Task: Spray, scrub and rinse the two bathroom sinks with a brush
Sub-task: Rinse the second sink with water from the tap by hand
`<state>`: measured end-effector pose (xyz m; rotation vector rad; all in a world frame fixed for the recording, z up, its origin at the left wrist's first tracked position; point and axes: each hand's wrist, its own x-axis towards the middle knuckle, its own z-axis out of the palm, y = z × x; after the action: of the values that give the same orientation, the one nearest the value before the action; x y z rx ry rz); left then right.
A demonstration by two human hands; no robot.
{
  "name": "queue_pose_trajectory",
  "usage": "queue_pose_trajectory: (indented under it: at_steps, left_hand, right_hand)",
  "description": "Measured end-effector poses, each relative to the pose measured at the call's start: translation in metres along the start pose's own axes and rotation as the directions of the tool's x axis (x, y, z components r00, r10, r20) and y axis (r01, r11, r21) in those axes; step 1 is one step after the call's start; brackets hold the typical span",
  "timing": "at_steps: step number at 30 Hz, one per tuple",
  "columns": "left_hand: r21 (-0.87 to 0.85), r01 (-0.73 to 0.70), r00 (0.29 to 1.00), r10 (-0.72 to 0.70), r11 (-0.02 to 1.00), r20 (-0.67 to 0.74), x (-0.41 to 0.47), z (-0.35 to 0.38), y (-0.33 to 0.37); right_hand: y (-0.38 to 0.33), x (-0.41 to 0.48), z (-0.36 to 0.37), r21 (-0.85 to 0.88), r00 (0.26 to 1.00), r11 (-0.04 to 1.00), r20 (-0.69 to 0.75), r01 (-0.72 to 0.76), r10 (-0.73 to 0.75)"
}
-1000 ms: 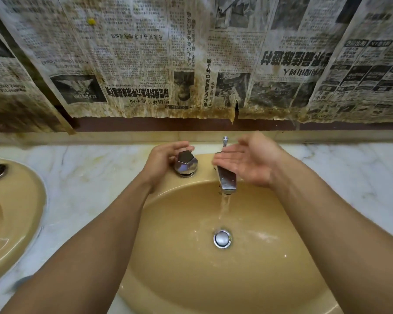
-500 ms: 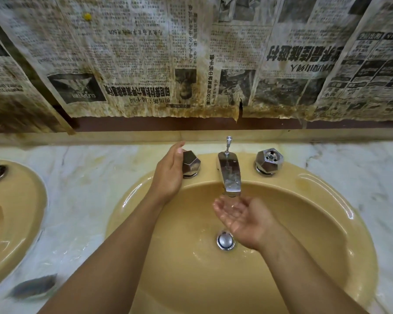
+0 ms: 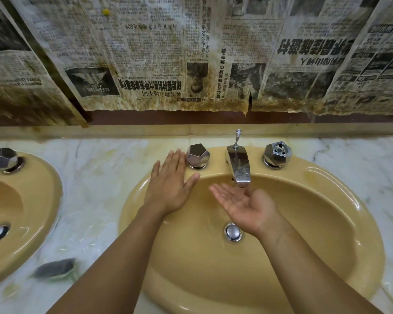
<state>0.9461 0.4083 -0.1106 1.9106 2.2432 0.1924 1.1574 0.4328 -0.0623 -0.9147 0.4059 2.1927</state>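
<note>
Head view: hands (image 3: 169, 190) (image 3: 247, 206) spread, empty, over sink (image 3: 327, 180); dark pad (image 3: 55, 268) lies on counter (image 3: 95, 177).

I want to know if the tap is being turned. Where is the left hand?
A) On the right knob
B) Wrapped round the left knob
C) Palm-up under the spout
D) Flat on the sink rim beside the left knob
D: the left hand lies flat with straight fingers on the sink rim, just beside the left knob, not curled round it.
</note>
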Motion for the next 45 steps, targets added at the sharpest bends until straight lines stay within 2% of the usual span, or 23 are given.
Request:
queue_pose_trajectory:
  at_steps: [4, 6, 9, 11, 16, 18, 21, 24, 26, 30, 34, 37, 41, 43, 45]
  left_hand:
    - [0.092, -0.048, 0.998, 0.045, 0.995, 0.035, -0.012, -0.002, -0.012]
    - [0.134, -0.027, 1.000, 0.027, 0.991, 0.003, -0.028, -0.003, -0.024]
    - [0.155, 0.016, 1.000, -0.016, 0.988, -0.002, -0.054, -0.004, -0.041]
    - [0.161, 0.032, 0.999, -0.027, 0.987, -0.029, -0.063, -0.001, -0.042]
    - [0.177, 0.028, 0.997, -0.015, 0.984, -0.078, -0.063, 0.001, -0.044]
    - [0.179, 0.019, 0.997, -0.006, 0.984, -0.072, -0.059, -0.002, -0.046]
    - [0.178, 0.012, 0.999, -0.006, 0.984, -0.033, -0.051, -0.007, -0.048]
    - [0.169, -0.012, 1.000, 0.013, 0.985, -0.008, -0.045, -0.010, -0.047]
    - [0.178, -0.019, 1.000, 0.020, 0.984, -0.006, -0.046, -0.010, -0.047]
    - [0.201, -0.020, 0.999, 0.026, 0.979, -0.030, -0.051, -0.007, -0.047]
    - [0.180, 0.024, 0.997, -0.011, 0.983, -0.070, -0.058, -0.004, -0.045]
    - [0.128, 0.058, 0.995, -0.046, 0.990, -0.092, -0.065, -0.002, -0.042]
    - [0.115, 0.105, 0.992, -0.097, 0.988, -0.077, -0.079, 0.001, -0.039]
    - [0.081, 0.150, 0.985, -0.142, 0.985, -0.096, -0.091, 0.001, -0.037]
    - [0.039, 0.203, 0.974, -0.198, 0.978, -0.110, -0.106, 0.003, -0.034]
  right_hand:
    - [0.023, -0.001, 0.007, -0.069, 0.992, 0.996, 0.108, -0.050, 0.058]
    - [0.026, 0.000, -0.005, -0.105, 0.999, 0.994, 0.041, -0.009, 0.013]
    - [0.018, 0.006, -0.027, -0.136, 0.984, 0.984, -0.123, 0.112, -0.129]
    - [0.017, 0.010, -0.027, -0.150, 0.972, 0.977, -0.157, 0.153, -0.177]
    - [0.063, 0.019, 0.020, -0.335, 0.998, 0.940, 0.052, 0.059, -0.044]
    - [0.074, 0.019, 0.026, -0.360, 0.998, 0.932, 0.062, 0.043, -0.022]
    - [0.063, 0.015, 0.000, -0.316, 0.992, 0.944, -0.048, 0.093, -0.113]
    - [0.031, 0.011, -0.034, -0.165, 0.955, 0.966, -0.189, 0.200, -0.230]
    - [0.014, 0.007, -0.041, -0.093, 0.936, 0.962, -0.224, 0.256, -0.271]
    - [0.017, 0.011, -0.016, -0.152, 0.953, 0.959, -0.154, 0.240, -0.262]
    - [0.065, 0.021, 0.036, -0.354, 0.992, 0.927, 0.044, 0.123, -0.115]
    - [0.088, 0.024, 0.062, -0.528, 0.994, 0.843, 0.094, 0.104, -0.064]
    - [0.081, 0.021, 0.049, -0.598, 0.980, 0.780, 0.039, 0.181, -0.198]
    - [0.065, 0.017, 0.029, -0.563, 0.971, 0.803, -0.002, 0.196, -0.238]
    - [0.043, 0.012, 0.006, -0.454, 0.964, 0.868, -0.067, 0.201, -0.258]
